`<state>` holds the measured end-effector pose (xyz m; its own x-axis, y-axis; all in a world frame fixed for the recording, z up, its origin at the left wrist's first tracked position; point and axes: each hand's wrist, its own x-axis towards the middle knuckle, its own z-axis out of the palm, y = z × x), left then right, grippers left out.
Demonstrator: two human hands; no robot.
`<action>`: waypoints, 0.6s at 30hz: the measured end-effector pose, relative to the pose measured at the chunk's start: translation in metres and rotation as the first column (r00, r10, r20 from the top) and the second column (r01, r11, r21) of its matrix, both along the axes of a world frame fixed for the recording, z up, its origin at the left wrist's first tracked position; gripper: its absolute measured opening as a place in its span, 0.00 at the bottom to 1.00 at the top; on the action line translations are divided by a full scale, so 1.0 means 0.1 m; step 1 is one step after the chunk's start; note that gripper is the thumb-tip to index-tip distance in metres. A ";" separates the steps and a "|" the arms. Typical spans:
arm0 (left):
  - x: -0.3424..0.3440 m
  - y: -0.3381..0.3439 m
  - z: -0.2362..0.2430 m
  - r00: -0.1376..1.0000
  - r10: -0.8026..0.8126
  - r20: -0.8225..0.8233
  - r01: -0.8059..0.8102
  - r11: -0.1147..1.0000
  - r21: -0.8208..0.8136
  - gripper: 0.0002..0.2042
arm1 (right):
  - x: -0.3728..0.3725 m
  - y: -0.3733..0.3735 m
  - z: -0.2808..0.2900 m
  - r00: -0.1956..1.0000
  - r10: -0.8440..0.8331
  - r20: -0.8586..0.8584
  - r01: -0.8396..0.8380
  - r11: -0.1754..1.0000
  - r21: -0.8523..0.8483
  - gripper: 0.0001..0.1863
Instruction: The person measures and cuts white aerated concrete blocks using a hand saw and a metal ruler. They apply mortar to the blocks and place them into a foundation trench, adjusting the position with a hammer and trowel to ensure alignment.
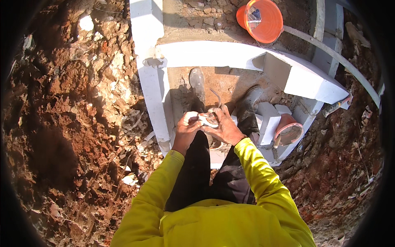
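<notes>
Both hands meet in front of my legs around a small round thing [211, 120] with a pale rim and a dark face; its exact kind does not show. My left hand [187, 128] is closed, thumb and fingers pinching its left edge. My right hand [227, 128] wraps around its right side, fingers curled. A thin curved grey strip [217, 96] rises just beyond the right fingers; whether it joins the round thing is unclear. Below, my dark boots [198, 82] stand on brown ground within a frame of white blocks.
White block walls [193, 53] enclose my feet. Beyond them lies an orange bucket [271, 24] with items inside. At right stand loose white blocks [268, 117] and a reddish bucket [290, 132] of grey mix. A tool [335, 106] rests by the wall corner. Rough soil [74, 107] surrounds the walls.
</notes>
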<state>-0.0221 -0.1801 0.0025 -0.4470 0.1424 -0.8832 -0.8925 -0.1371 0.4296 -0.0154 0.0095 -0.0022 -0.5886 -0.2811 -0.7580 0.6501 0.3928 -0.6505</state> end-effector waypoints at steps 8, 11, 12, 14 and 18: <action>-0.18 0.05 -0.03 0.817 -0.573 -0.068 0.531 0.792 -0.302 0.11 | -0.04 0.14 -0.13 0.970 0.120 -0.214 -0.121 0.993 0.008 0.35; -0.18 -0.05 -0.16 0.734 -0.656 -0.172 0.564 0.732 -0.383 0.11 | -0.03 0.28 -0.12 0.960 0.221 -0.174 -0.207 0.973 0.099 0.29; -0.13 -0.12 -0.23 0.711 -0.665 -0.229 0.552 0.730 -0.403 0.10 | -0.02 0.33 -0.12 0.959 0.236 -0.155 -0.216 0.967 0.138 0.28; -0.37 -0.22 -0.21 0.754 -0.624 -0.208 0.492 0.745 -0.450 0.07 | 0.12 0.50 -0.26 0.937 0.321 -0.138 -0.267 0.912 0.313 0.27; -0.76 -0.97 -0.58 0.844 -0.469 -0.258 0.203 0.727 -0.656 0.03 | 0.42 1.02 -0.33 0.964 0.267 -0.001 -0.243 0.880 0.408 0.25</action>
<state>-0.0982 -0.2769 -0.0552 -0.7860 -0.1296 -0.6045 -0.5688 0.5347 0.6250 0.0271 0.1113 -0.0354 -0.5820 -0.1061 -0.8063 0.4596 0.7750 -0.4338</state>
